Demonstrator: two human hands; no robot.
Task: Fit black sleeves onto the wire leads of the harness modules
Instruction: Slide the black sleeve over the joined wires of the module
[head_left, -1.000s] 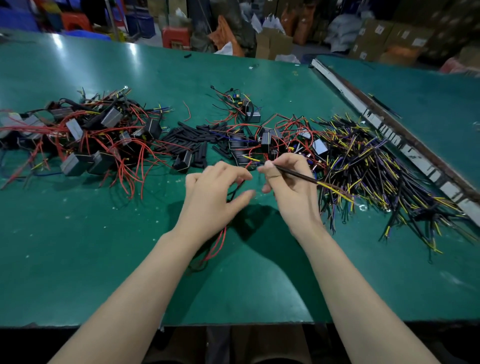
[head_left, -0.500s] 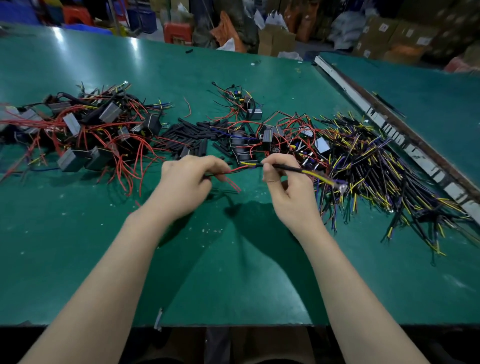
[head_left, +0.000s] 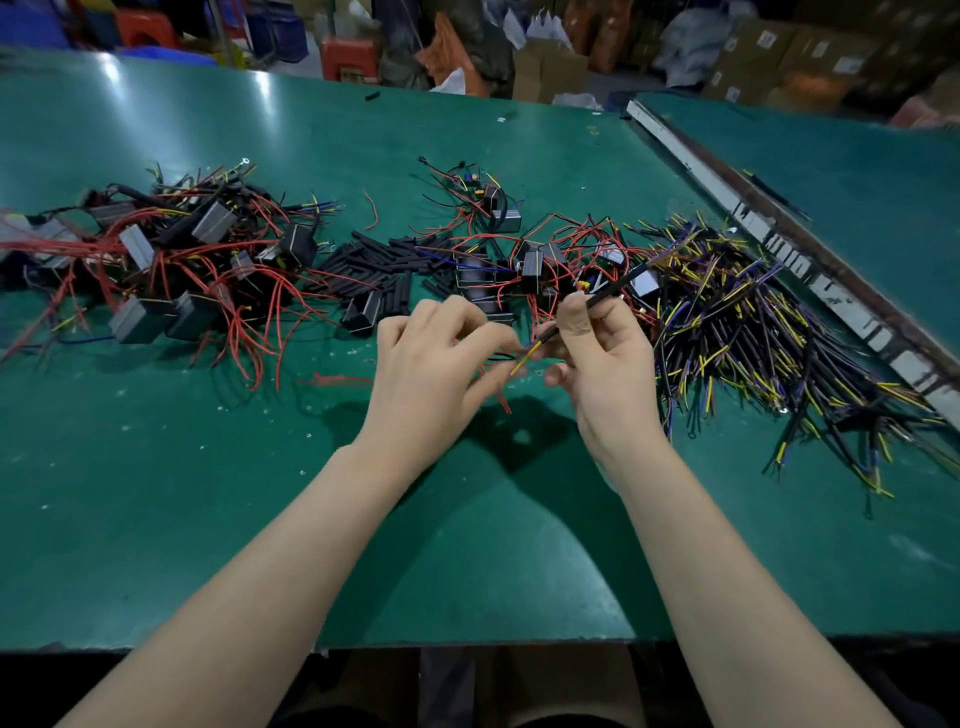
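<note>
My right hand (head_left: 597, 364) pinches a thin black-sleeved lead (head_left: 605, 296) that slants up to the right, its yellow tip (head_left: 522, 364) poking out at the lower end. My left hand (head_left: 431, 369) meets it from the left, fingers curled and pinching thin red and black wires (head_left: 501, 402) at that tip. Loose black sleeves (head_left: 374, 270) lie in a heap just beyond my hands. Harness modules with red leads (head_left: 171, 270) are piled at the left, and more modules (head_left: 540, 260) lie in the middle.
A big bundle of black, yellow and purple wires (head_left: 769, 332) spreads to the right. A metal rail (head_left: 779, 244) divides the green table (head_left: 208, 493) from a second green surface. Cardboard boxes (head_left: 545, 73) and crates stand behind the far edge.
My left hand has moved right to meet the right hand. The sleeved lead in my right hand has swung from lying flat to slanting up to the right.
</note>
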